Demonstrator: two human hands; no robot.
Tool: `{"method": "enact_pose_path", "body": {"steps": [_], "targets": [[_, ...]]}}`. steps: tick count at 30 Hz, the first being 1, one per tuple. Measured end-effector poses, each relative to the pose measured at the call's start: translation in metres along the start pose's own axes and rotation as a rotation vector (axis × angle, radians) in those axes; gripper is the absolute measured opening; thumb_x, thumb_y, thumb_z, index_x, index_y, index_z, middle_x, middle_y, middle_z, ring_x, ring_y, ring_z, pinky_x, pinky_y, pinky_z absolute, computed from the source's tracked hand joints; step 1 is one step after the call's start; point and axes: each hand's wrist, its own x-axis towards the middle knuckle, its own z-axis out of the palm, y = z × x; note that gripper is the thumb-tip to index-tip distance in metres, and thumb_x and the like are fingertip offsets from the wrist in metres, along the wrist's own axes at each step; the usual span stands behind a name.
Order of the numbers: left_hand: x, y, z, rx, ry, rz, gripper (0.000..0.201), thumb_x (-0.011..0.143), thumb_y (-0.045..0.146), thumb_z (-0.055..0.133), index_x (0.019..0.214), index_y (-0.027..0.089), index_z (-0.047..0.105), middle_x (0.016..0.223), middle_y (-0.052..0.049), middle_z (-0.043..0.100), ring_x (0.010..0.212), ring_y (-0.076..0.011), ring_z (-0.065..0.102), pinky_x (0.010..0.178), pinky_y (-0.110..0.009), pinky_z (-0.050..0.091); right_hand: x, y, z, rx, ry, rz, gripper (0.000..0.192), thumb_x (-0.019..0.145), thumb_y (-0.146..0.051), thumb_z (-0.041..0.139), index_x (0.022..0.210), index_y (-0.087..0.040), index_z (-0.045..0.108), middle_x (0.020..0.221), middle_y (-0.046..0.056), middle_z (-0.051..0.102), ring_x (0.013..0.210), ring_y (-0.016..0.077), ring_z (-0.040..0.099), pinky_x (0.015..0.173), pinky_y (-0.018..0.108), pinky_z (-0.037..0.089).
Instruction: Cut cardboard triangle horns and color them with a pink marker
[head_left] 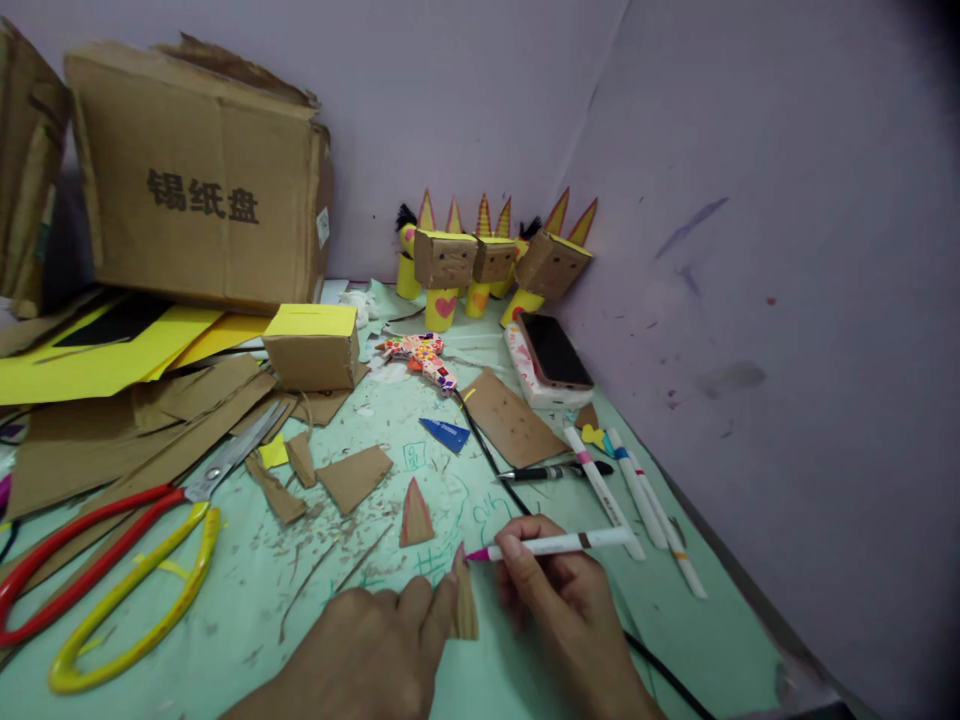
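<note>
Left hand (pixel 375 650) pinches a cardboard triangle (pixel 464 600) flat against the tabletop (pixel 225 620), steadying it beneath the pink marker (pixel 555 545) gripped by the right hand (pixel 562 600).

Matt brown cardboard triangle (pixel 465 600), smooth white plastic marker (pixel 559 545)

Walls: two plain lilac-grey walls (pixel 787 200) met in a corner, the right one smudged.
Table: a pale green scribbled tabletop (pixel 247 590) stood against them.
Light: dim, even.

right hand (pixel 570 600) gripping pink marker (pixel 555 545) — left hand (pixel 375 650) pinching cardboard triangle (pixel 465 600)
</note>
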Motion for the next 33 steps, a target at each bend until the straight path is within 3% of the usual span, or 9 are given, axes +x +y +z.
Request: {"method": "enact_pose_path", "body": {"steps": [7, 17, 21, 27, 33], "targets": [[-0.0030, -0.0006, 0.0026, -0.047, 0.111, -0.004, 0.056, 0.076, 0.014, 0.040, 0.131, 0.006, 0.034, 0.079, -0.009, 0.058, 0.057, -0.0187, 0.054, 0.050, -0.031, 0.046, -0.0020, 0.0006, -0.0011, -0.081, -0.016, -0.042, 0.030, 0.083, -0.045, 0.048, 0.073, -0.018, 0.052, 0.055, -0.004, 0.045, 0.045, 0.0090, 0.038, 0.040, 0.019, 0.030], [-0.0029, 0.0006, 0.0029, -0.014, 0.116, -0.008, 0.061, 0.072, 0.009, 0.038, 0.132, 0.006, 0.031, 0.082, -0.010, 0.059, 0.057, -0.0210, 0.055, 0.047, -0.035, 0.048, -0.0035, -0.0015, -0.0023, -0.152, -0.090, -0.060, 0.026, 0.086, -0.039, 0.046, 0.074, -0.018, 0.051, 0.056, -0.005, 0.043, 0.046, 0.0083, 0.035, 0.042, 0.019, 0.028], [-0.0038, 0.0013, 0.0044, -0.010, 0.114, -0.003, 0.063, 0.070, 0.008, 0.038, 0.133, 0.005, 0.031, 0.081, -0.011, 0.059, 0.057, -0.0206, 0.055, 0.047, -0.034, 0.047, -0.0053, -0.0024, -0.0032, -0.099, -0.088, -0.052, 0.024, 0.086, -0.039, 0.046, 0.073, -0.018, 0.050, 0.055, -0.006, 0.040, 0.046, 0.0083, 0.033, 0.042, 0.019, 0.026], [-0.0032, 0.0017, 0.0044, 0.015, 0.101, -0.026, 0.063, 0.071, 0.008, 0.039, 0.133, 0.008, 0.031, 0.081, -0.010, 0.059, 0.059, -0.0193, 0.056, 0.049, -0.031, 0.047, -0.0031, -0.0043, -0.0026, -0.192, -0.081, -0.106, 0.024, 0.087, -0.036, 0.045, 0.074, -0.018, 0.053, 0.059, -0.004, 0.045, 0.054, 0.0107, 0.041, 0.051, 0.021, 0.033], [-0.0027, 0.0026, -0.0008, 0.020, 0.096, -0.016, 0.066, 0.068, 0.008, 0.040, 0.133, 0.004, 0.031, 0.082, -0.011, 0.060, 0.060, -0.0215, 0.059, 0.048, -0.034, 0.050, -0.0051, -0.0041, -0.0036, -0.158, -0.070, -0.101, 0.025, 0.086, -0.037, 0.046, 0.069, -0.018, 0.050, 0.057, -0.005, 0.040, 0.051, 0.0097, 0.036, 0.048, 0.021, 0.030]]}}
